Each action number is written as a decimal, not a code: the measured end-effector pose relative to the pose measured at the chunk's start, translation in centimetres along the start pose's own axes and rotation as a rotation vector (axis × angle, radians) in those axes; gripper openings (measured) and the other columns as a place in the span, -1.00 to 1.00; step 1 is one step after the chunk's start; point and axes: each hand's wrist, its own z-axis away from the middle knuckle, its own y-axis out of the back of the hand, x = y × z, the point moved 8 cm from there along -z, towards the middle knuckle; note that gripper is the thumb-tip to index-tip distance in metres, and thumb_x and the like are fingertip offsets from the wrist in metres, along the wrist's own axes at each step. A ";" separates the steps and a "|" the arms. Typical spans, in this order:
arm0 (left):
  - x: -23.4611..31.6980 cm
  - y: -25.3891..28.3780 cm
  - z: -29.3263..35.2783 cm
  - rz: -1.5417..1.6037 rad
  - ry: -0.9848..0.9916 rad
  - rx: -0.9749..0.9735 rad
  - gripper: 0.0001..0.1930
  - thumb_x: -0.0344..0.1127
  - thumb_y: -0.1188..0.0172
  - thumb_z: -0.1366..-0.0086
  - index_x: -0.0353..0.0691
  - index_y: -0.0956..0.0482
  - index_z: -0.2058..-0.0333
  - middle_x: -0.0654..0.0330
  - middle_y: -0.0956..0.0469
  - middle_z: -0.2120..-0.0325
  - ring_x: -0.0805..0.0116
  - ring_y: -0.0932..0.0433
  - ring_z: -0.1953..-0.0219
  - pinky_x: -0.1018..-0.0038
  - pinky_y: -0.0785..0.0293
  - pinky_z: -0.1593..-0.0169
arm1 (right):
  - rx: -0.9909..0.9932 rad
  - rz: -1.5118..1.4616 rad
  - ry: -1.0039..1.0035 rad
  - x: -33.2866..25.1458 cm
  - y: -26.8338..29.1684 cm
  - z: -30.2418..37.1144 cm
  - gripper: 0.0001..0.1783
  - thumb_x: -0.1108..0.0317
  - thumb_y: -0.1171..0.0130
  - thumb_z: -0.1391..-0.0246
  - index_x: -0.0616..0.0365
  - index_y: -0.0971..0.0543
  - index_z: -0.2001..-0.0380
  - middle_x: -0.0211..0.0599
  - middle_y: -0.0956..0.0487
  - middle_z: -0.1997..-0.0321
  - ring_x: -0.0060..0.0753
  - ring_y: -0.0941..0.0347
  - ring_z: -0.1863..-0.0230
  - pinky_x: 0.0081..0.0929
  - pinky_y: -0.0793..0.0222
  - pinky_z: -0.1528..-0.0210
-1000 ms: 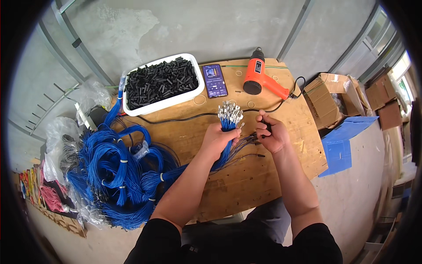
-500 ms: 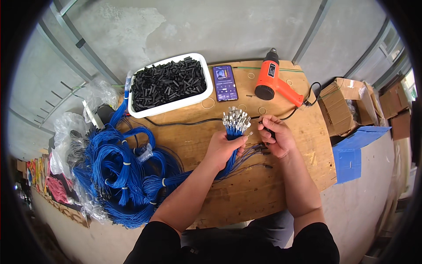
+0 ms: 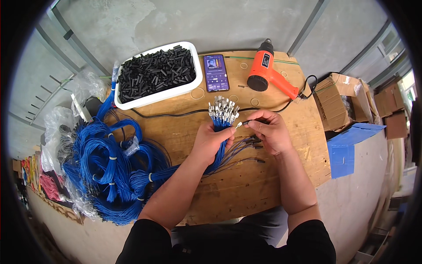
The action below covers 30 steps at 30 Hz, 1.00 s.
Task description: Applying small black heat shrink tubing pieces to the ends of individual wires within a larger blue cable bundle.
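My left hand [image 3: 212, 140] is wrapped round a bundle of blue wires, whose silver metal terminals [image 3: 223, 109] fan out above the fist. One terminal [image 3: 238, 125] stands apart, sticking out to the right by the left thumb. Between thumb and fingers, my right hand [image 3: 271, 132] pinches a short black sleeve [image 3: 246, 123], its end close to that single terminal; whether they touch I cannot tell. Below the right hand, several wires with black sleeves on their ends [image 3: 255, 141] lie on the table. The bundle runs left into large coils of blue wire [image 3: 103, 158].
A white tub [image 3: 198, 72] heaped with black sleeves [image 3: 158, 72] stands at the back, beside a phone [image 3: 216, 75]. An orange heat gun [image 3: 268, 72] lies back right, its black cord crossing the wooden table [image 3: 303, 145]. Rubber bands are scattered about. Cardboard boxes [image 3: 347, 101] stand at the right.
My right hand has moved in toward the bundle, bringing the black sleeve up to the separate terminal. My left hand keeps its grip on the wires. The whole view has shifted slightly.
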 end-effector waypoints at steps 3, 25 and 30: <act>0.0 -0.1 0.0 -0.007 -0.014 -0.024 -0.85 -0.39 -0.34 -0.21 -0.34 -0.56 0.38 0.21 -0.55 0.55 0.46 -0.49 0.58 0.54 -0.37 0.49 | 0.009 -0.004 -0.003 0.0 -0.2 0.1 -0.88 0.59 -0.22 -0.15 0.26 -0.59 0.22 -0.27 -0.66 0.33 -0.81 -0.24 0.58 -0.77 -0.08 0.58; -0.4 -0.5 -0.2 -0.011 0.016 -0.088 -0.90 -0.41 -0.31 -0.23 -0.29 -0.57 0.34 0.23 -0.53 0.55 0.45 -0.50 0.56 0.52 -0.38 0.48 | -0.026 0.037 0.076 -0.3 -0.6 0.1 -0.88 0.62 -0.21 -0.16 0.23 -0.61 0.24 -0.45 -0.57 0.38 -0.81 -0.19 0.58 -0.76 -0.05 0.58; -0.4 -0.3 -0.2 -0.024 0.000 -0.088 -0.90 -0.41 -0.31 -0.24 -0.29 -0.57 0.35 0.23 -0.53 0.56 0.45 -0.49 0.57 0.52 -0.38 0.48 | -0.007 -0.003 0.007 -0.3 -0.8 0.2 -0.85 0.59 -0.22 -0.16 0.25 -0.61 0.18 -0.40 -0.61 0.35 -0.80 -0.20 0.57 -0.76 -0.09 0.56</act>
